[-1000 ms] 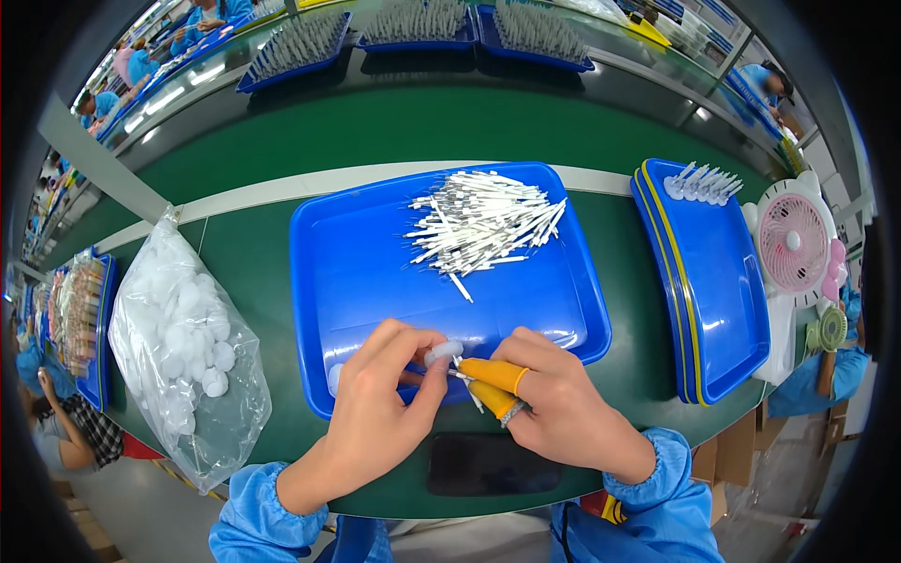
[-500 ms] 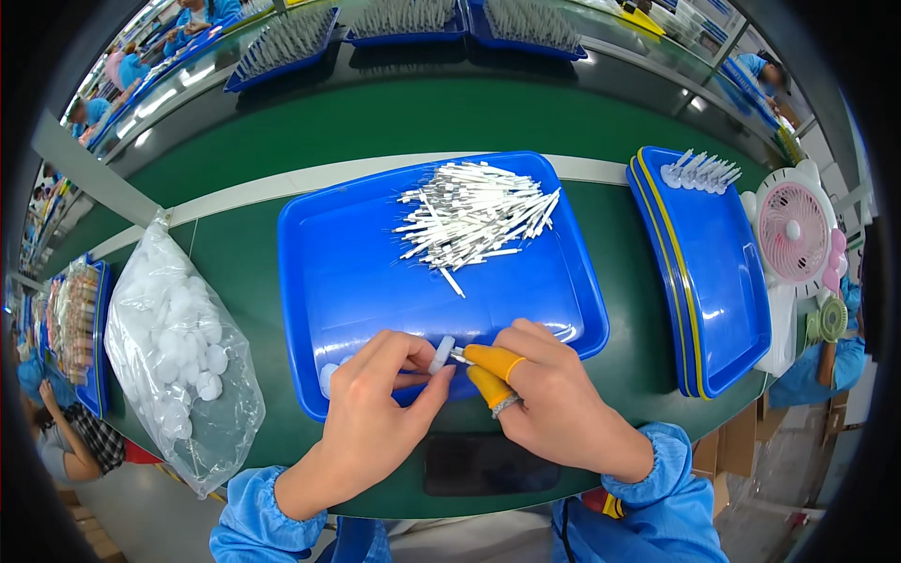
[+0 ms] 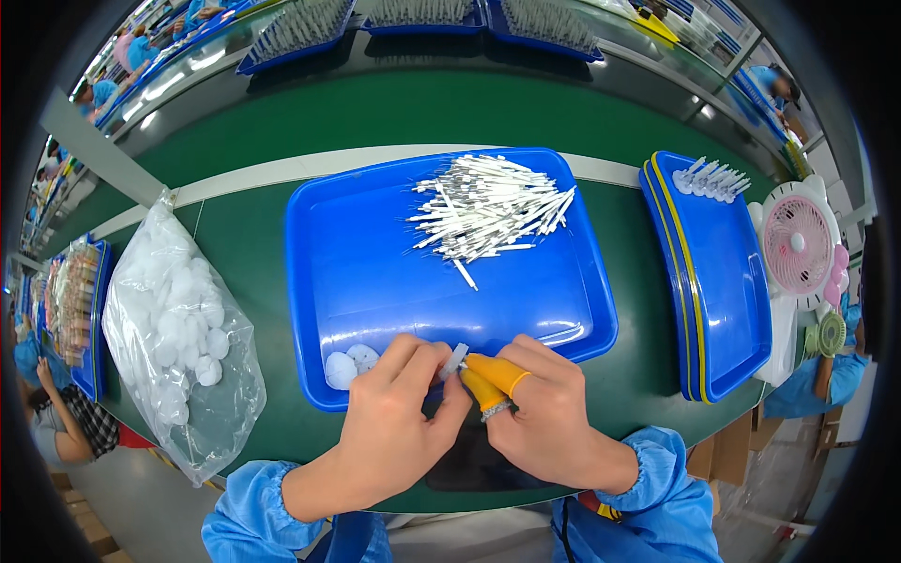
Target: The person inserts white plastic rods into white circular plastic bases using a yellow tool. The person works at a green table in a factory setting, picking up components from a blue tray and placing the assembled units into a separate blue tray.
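Over the near edge of a blue tray, my left hand pinches a small translucent white disc, seen nearly edge-on. My right hand, with yellow covers on thumb and forefinger, is closed against the disc's right side. Whatever those fingertips grip is mostly hidden; only a tiny light bit shows. Beside my left hand, a few white round pieces lie in the tray's near left corner. Toward the tray's far right is a heap of thin white sticks with fine grey wire ends.
A clear plastic bag of white discs rests on the left. Stacked blue trays stand at the right, the top one holding upright white pieces. Beyond them is a pink and white fan. A dark flat object lies below my hands.
My hands have shifted slightly right, and my right fingertips are now closer against the disc. More of the white pieces in the tray corner show. The whole view has shifted slightly.
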`<act>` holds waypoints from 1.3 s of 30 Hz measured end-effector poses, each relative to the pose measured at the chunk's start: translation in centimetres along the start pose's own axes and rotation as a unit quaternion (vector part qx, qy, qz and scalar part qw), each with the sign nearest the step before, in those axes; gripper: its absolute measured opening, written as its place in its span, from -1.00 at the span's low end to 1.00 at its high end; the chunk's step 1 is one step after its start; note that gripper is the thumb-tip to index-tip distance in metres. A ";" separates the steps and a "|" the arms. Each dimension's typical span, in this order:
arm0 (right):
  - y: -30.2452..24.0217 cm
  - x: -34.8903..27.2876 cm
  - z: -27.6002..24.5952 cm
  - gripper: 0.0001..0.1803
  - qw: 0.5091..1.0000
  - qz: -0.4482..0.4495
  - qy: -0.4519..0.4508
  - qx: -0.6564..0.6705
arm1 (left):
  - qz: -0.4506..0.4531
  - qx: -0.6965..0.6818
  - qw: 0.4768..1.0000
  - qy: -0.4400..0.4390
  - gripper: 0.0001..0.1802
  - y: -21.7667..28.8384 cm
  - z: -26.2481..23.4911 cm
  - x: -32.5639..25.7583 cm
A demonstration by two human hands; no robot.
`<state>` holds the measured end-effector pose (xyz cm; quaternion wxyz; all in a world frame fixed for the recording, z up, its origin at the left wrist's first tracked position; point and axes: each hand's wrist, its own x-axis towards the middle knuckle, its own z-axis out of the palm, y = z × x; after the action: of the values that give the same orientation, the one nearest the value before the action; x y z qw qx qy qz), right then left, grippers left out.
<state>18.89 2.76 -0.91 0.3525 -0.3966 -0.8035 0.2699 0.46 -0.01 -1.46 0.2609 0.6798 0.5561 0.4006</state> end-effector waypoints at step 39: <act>0.9 0.9 -3.0 -0.56 0.991 -0.013 -0.128 0.022 | -0.074 -0.081 0.993 -0.047 -0.85 0.5 -1.5 1.7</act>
<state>21.26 4.46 0.61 0.2587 -0.3407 -0.8408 0.3318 -0.42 1.41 0.18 0.3704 0.6313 0.5577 0.3916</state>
